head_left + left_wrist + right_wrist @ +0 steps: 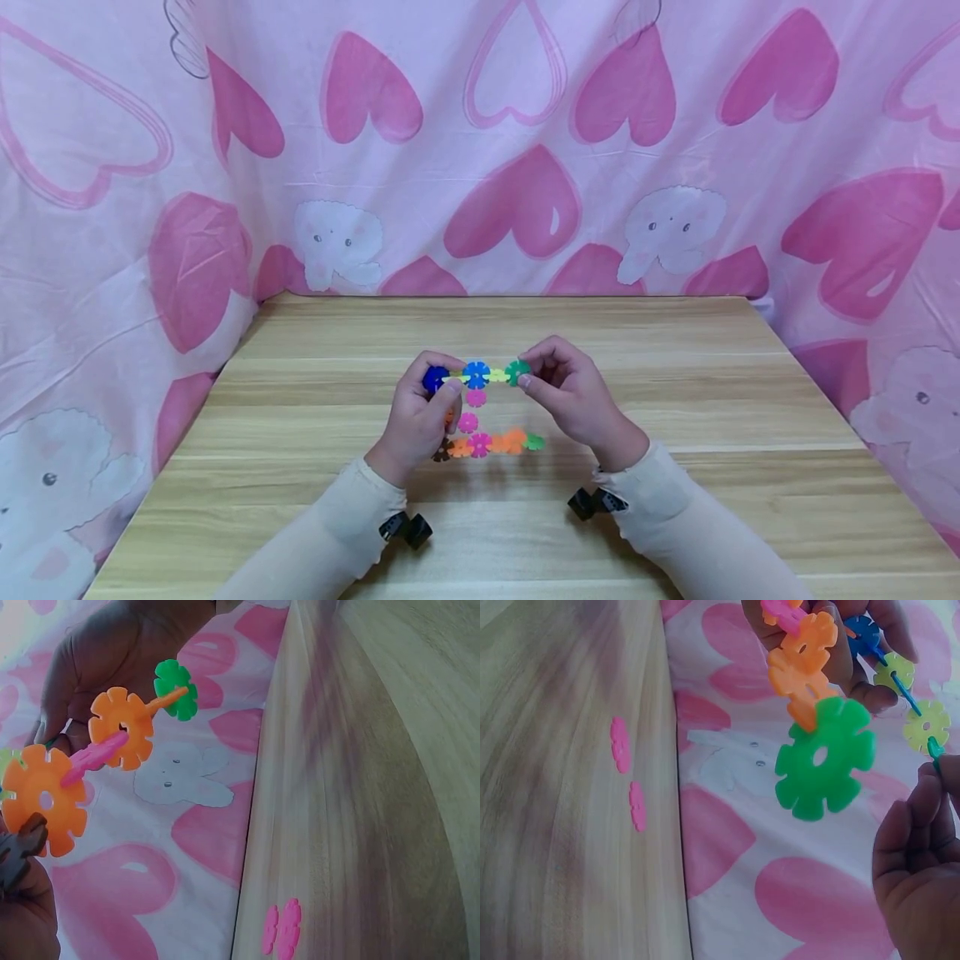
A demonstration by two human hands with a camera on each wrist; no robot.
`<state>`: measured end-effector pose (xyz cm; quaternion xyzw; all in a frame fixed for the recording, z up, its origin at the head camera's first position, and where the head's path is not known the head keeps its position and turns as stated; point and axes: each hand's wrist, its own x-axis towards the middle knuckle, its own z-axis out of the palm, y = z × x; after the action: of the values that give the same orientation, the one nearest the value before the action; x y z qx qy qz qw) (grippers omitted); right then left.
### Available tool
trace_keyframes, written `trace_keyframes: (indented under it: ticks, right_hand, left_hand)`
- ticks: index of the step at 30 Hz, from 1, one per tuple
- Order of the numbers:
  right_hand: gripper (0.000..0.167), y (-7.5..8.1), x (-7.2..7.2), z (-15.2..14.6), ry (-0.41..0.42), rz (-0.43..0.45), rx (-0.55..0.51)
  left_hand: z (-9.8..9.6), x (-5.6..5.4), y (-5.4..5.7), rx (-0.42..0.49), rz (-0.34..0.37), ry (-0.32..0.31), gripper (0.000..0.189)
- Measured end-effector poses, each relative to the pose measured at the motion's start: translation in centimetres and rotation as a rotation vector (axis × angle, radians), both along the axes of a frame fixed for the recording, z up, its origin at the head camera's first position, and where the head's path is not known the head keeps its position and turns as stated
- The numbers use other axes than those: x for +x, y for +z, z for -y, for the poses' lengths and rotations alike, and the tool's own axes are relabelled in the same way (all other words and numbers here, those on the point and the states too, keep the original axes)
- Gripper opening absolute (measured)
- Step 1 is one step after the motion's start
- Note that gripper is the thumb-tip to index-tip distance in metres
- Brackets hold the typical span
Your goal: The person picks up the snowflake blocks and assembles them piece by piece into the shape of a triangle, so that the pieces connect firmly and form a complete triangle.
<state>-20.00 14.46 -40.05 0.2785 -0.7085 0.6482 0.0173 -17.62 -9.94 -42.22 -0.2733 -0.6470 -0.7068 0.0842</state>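
Several flower-shaped plastic discs are linked into a chain held up in front of me. My left hand grips its left end, by the dark blue disc, with the thumb on a yellow disc. From there the upper row runs through a blue disc to a green disc, which my right hand pinches between thumb and fingers. A lower row of brown, orange and pink discs ends in a bright green disc. Part of the left side is hidden behind my left hand.
Two loose pink discs lie on the wooden table, seen between the two rows in the head view. A pink cloth with hearts hangs along the table's back and sides. Each wrist carries a small black camera.
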Motion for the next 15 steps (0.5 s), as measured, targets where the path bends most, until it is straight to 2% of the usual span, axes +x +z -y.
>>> trace_keyframes:
  ticks: [6,11,15]
  right_hand:
    - [0.017,0.08,0.24,0.07,-0.028,-0.019,0.019]
    - [0.018,-0.03,0.21,0.04,-0.032,-0.033,0.028]
    - [0.024,-0.24,-0.23,-0.17,-0.012,-0.038,0.034]
  left_hand:
    - [-0.17,0.11,-0.18,-0.022,-0.01,-0.025,0.017]
    - [-0.19,0.24,-0.25,-0.05,0.011,-0.003,0.017]
    - [-0.08,0.1,-0.16,-0.039,0.032,0.011,0.017]
